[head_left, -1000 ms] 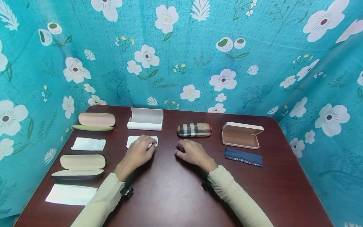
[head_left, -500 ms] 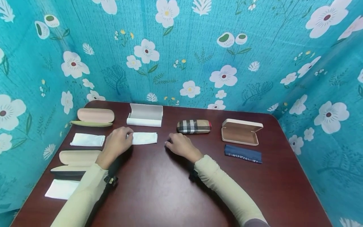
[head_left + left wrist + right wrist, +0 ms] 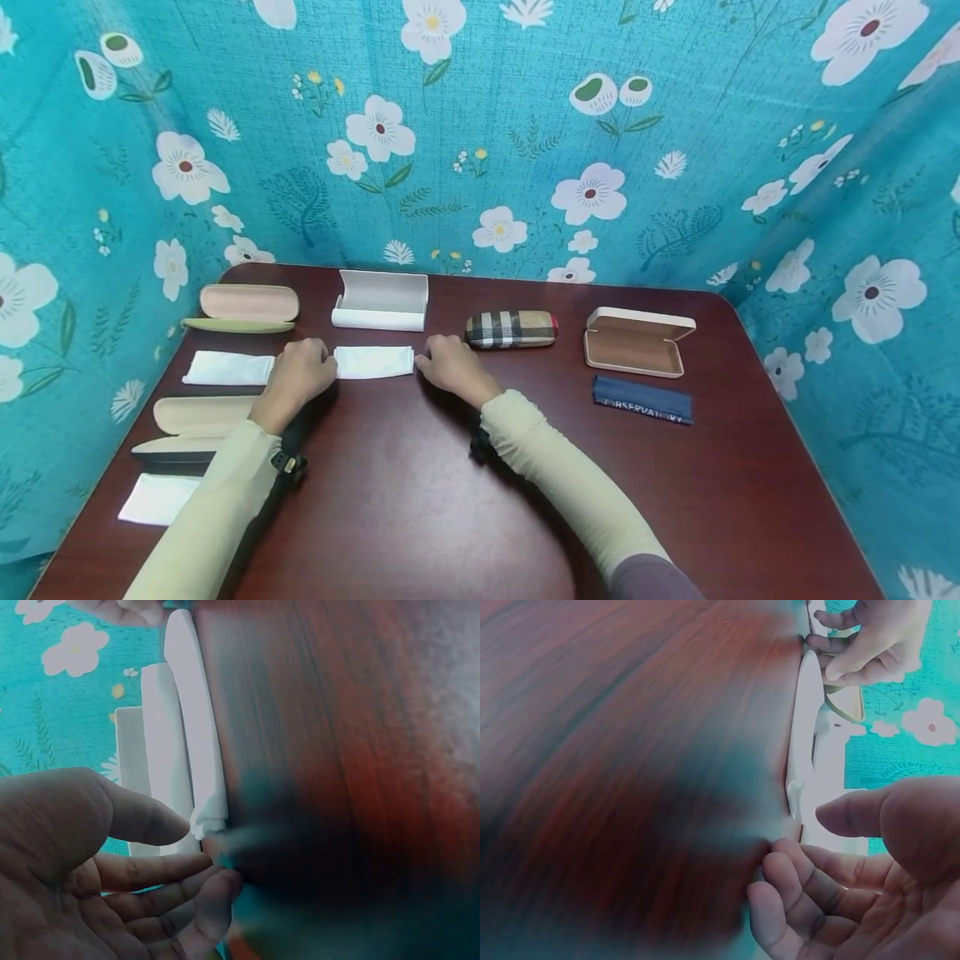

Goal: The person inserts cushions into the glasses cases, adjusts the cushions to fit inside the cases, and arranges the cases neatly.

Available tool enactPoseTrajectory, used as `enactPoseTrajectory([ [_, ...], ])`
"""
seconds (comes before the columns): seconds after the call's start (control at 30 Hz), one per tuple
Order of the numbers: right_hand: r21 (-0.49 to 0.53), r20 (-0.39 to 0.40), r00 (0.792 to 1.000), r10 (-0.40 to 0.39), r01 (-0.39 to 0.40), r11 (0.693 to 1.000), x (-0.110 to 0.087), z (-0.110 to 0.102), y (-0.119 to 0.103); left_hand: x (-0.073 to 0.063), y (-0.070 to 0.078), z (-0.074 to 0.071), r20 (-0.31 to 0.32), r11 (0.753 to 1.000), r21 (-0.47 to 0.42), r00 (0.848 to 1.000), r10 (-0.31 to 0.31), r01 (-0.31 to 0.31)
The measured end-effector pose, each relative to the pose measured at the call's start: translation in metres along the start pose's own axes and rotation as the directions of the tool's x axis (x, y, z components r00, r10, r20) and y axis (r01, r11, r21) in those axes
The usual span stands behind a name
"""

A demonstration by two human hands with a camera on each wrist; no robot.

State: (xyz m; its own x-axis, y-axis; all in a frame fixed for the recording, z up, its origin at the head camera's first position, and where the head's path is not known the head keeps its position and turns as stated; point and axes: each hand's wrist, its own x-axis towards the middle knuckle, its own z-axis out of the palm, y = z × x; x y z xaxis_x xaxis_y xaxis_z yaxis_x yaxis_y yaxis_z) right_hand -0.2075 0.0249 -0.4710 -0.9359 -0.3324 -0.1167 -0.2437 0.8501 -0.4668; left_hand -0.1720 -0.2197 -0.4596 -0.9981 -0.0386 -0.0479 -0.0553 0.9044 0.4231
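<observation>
A folded white cloth (image 3: 374, 362) lies flat on the table, between my two hands. My left hand (image 3: 297, 372) is at its left end; in the left wrist view the thumb (image 3: 154, 821) and forefinger stand apart, fingertips right by the cloth's end. At the opposite end is my right hand (image 3: 453, 368), its thumb (image 3: 855, 813) likewise spread from loosely bent fingers in the right wrist view. Just behind the cloth stands an opened white glasses case (image 3: 381, 319). A closed plaid glasses case (image 3: 512, 329) sits behind and right of the right hand.
On the left are a green glasses case (image 3: 249, 303) and a dark one (image 3: 197, 415), both opened, and white cloths (image 3: 225, 367), partly behind my left arm. To the right, an opened pale case (image 3: 637, 343) stands behind a folded blue cloth (image 3: 641, 400). A floral curtain (image 3: 465, 125) backs the table.
My left hand has moved left off the middle white cloth to its left end. My right hand has come left from in front of the plaid case to the cloth's right end.
</observation>
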Motion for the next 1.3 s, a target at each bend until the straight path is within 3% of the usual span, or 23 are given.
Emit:
enactPoseTrajectory([
  [0.57,0.053,-0.039,0.993,0.110,-0.108,0.993,0.008,0.013,-0.025,0.005,0.019,0.006,0.028,0.997,0.053,0.998,-0.055,0.053],
  [0.83,-0.035,-0.072,0.993,0.090,-0.092,0.995,0.006,0.018,-0.030,0.004,0.019,0.015,-0.036,0.996,0.082,0.999,-0.041,0.044],
  [1.1,-0.023,-0.100,0.990,0.098,-0.100,0.995,0.005,0.021,-0.027,0.001,0.019,0.023,-0.099,0.995,0.093,0.994,-0.033,0.043],
  [1.3,-0.068,-0.107,0.992,0.063,-0.070,0.995,0.005,0.020,-0.031,0.000,0.023,0.028,-0.120,0.993,0.109,0.992,-0.034,0.047],
])
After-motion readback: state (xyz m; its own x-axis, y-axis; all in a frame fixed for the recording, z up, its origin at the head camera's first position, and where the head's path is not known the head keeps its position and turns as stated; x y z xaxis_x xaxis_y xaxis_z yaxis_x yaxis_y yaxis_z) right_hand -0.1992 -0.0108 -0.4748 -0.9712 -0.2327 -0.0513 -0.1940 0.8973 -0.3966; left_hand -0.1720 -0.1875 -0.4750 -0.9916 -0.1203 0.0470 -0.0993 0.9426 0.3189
